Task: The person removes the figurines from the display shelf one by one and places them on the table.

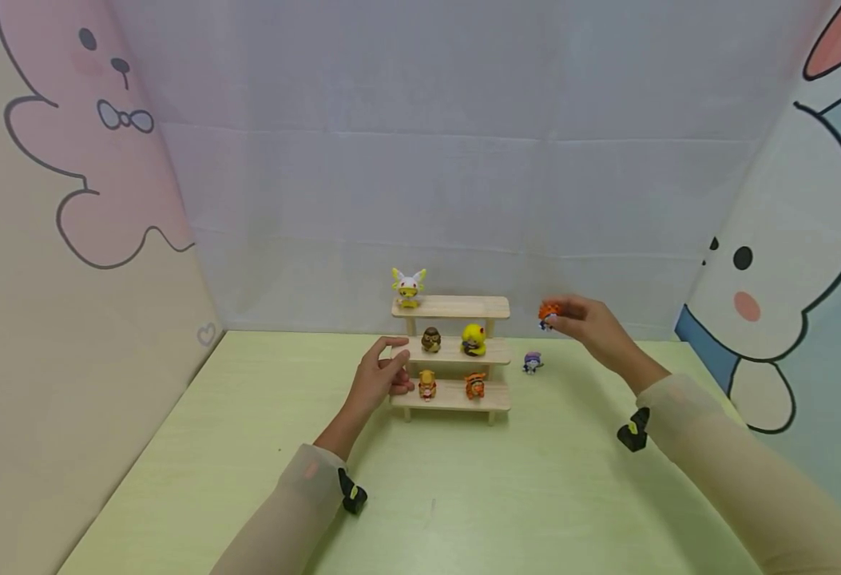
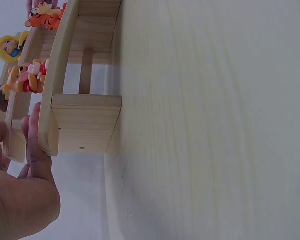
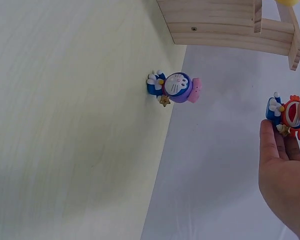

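Note:
My left hand (image 1: pixel 373 377) holds the left end of a three-tier wooden display shelf (image 1: pixel 463 306), its fingers at the middle and lower tiers. To the right of the shelf, my right hand (image 1: pixel 594 327) pinches a blue-and-white figurine with an orange crab-like hood (image 3: pixel 292 112), raised above the table. Below it a figurine with a purple hood (image 3: pixel 178 85) stands on the table. The top tier carries a white figurine with yellow ears (image 1: pixel 409 287) at its left. An owl figurine (image 1: pixel 430 340) and a yellow-haired figurine (image 1: pixel 474 340) share the middle tier.
On the lower tier stand a yellow bear figurine (image 1: pixel 427 386) and an orange tiger figurine (image 1: pixel 474 386). The shelf rests on a pale green table (image 1: pixel 463 495), near its back edge. A white curtain (image 1: pixel 463 192) hangs behind, and printed panels flank both sides.

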Demonstrator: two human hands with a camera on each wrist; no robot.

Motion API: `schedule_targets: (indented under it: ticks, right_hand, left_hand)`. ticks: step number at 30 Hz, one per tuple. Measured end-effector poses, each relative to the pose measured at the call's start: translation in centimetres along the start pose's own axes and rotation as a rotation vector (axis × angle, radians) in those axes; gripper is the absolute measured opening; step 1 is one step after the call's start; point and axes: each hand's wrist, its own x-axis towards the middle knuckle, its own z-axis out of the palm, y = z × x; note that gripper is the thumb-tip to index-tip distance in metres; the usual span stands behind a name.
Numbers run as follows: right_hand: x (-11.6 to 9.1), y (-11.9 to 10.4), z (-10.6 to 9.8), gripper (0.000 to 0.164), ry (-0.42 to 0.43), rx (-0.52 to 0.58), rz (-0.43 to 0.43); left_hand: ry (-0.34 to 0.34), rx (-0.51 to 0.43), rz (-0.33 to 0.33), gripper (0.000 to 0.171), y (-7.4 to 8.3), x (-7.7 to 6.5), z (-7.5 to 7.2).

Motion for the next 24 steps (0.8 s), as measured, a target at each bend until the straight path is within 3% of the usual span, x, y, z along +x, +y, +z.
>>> schedule_targets:
  ticks: [24]
  right_hand:
    - [-1.1, 4.7, -0.2, 0.053, -0.029, 0.087, 0.038]
  left_hand:
    - [0.001, 0.004, -0.010, 0.037, 0.2, -0.2, 0.0]
